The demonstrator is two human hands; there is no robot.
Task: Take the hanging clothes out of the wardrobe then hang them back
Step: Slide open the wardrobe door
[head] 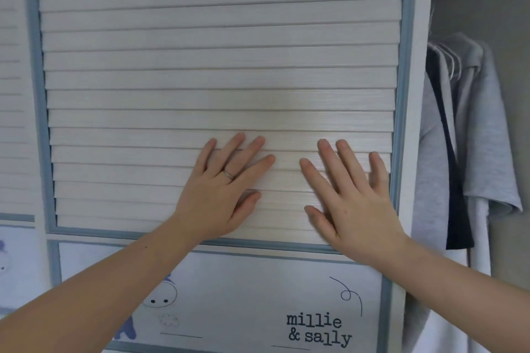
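We see the hanging clothes (470, 129) in the open gap of the wardrobe, just past the right edge of the door (218, 51). A pale grey garment of soft, flecked knit drapes outermost. A dark navy piece (456, 195) hangs straight down between lighter ones, and thin white hangers (453, 60) bunch together at the top.

Both our hands lie flat on the door's slatted panel, near its lower right corner. The left hand (220, 195) is spread wide, fingers straight and fanned, palm against the slats, with a thin ring (228, 174) on one finger. The right hand (355, 203) is spread the same way, its little finger close to the blue-grey frame (401, 94) along the door's right edge. Neither hand grips anything.

The slats are pale, faintly wood-grained, horizontal and overlapping. Below them sits a smooth white lower panel (258, 281) with a line-drawn cartoon figure and "millie & sally" printed in black toward its lower right corner. A second slatted door (11, 94) shows beside the left edge.
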